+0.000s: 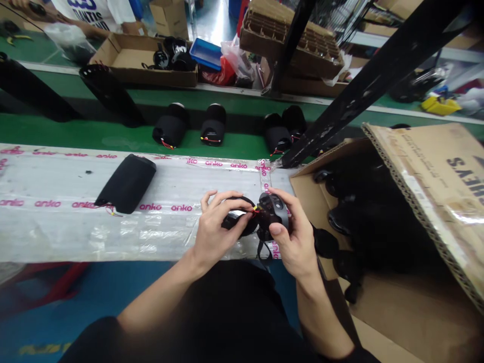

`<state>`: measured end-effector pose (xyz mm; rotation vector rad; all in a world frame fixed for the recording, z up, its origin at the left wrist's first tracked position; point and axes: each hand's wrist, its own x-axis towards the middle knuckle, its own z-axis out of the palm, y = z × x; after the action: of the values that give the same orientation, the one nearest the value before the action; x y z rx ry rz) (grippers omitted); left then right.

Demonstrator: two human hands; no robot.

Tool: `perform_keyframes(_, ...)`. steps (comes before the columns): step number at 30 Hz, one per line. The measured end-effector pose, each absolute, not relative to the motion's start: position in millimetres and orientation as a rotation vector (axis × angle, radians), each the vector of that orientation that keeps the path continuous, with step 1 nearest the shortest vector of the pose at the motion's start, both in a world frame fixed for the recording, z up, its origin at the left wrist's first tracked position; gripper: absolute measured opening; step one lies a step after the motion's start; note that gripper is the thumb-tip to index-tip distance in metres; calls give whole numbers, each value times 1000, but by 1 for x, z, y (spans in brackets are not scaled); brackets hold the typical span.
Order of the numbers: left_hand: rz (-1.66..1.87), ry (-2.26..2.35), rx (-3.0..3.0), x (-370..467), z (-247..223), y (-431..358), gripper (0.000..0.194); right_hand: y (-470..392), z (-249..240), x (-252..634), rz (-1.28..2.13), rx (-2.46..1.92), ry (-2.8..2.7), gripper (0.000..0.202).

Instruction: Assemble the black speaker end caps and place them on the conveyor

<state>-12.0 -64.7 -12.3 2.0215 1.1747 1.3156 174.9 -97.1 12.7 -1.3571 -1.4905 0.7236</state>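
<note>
My left hand pinches a thin red wire with a yellow connector between thumb and fingertips. Closed round a dark, rounded end cap with a grey rim is my right hand. A black strap hangs below the cap. Just left of the cap, partly behind my left fingers, lies a black cylindrical speaker body, and the wire runs between the two. Farther left on the bench rests another black speaker body, its coloured wires poking out at the near end.
The bench is wrapped in taped plastic. Behind it, a green conveyor belt carries several black speaker bodies. An open carton of black parts stands at my right, beneath a slanting black post. Across the belt is another person.
</note>
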Motion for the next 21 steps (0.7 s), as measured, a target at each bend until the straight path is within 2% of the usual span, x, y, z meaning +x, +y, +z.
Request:
perform_keyframes(6, 1379, 1026, 2092, -17, -18, -56, 14, -94, 24, 178, 809, -1335, -1709, 67)
perform_keyframes(12, 1389, 937, 2042, -20, -21, -52, 22, -97, 42, 184, 965, -1365, -1936, 96)
perform_keyframes(14, 1373, 909, 2028, -22, -25, -53, 24, -99, 42, 183, 999, -1393, -1897, 95)
perform_keyframes(18, 1256, 930, 2067, -26, -30, -54, 31, -96, 37, 173, 859, -1447, -1797, 88)
perform_keyframes(21, 1218, 891, 2088, -28, -29, -54, 29, -92, 33, 164, 642, -1448, -1843, 88)
